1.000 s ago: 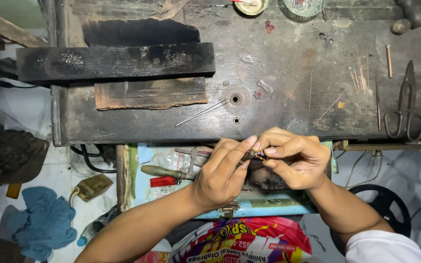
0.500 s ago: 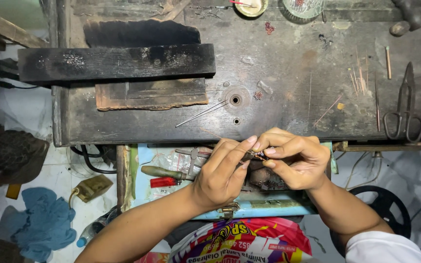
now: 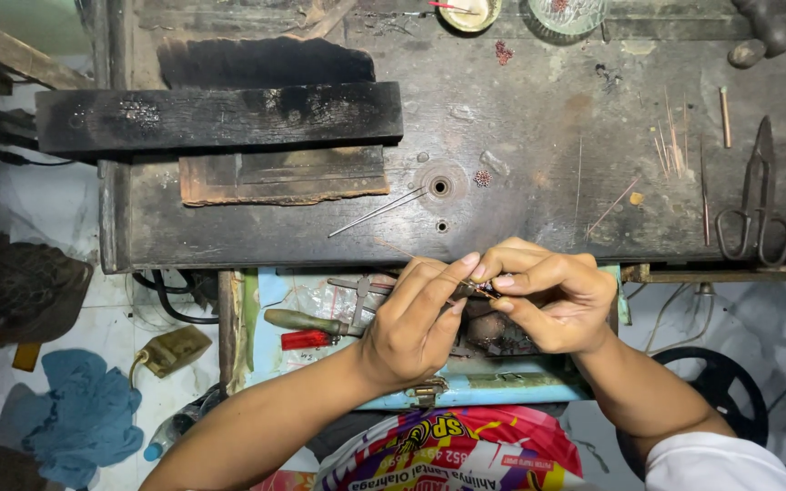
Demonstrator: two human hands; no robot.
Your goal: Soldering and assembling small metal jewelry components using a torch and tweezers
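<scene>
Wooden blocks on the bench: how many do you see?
2: a long charred block at the bench's left, and a flatter brown slab just below it, touching. Others may lie out of view.

One printed bag is seen at the near edge, in the middle, below the two arms. It is soft and crinkled. Bright pink, yellow, red and white are seen on it, with big letters printed across. Clear plastic wrap is seen just beyond it, a little to the left, lying in a light blue box. No signs or screens are seen.
</scene>
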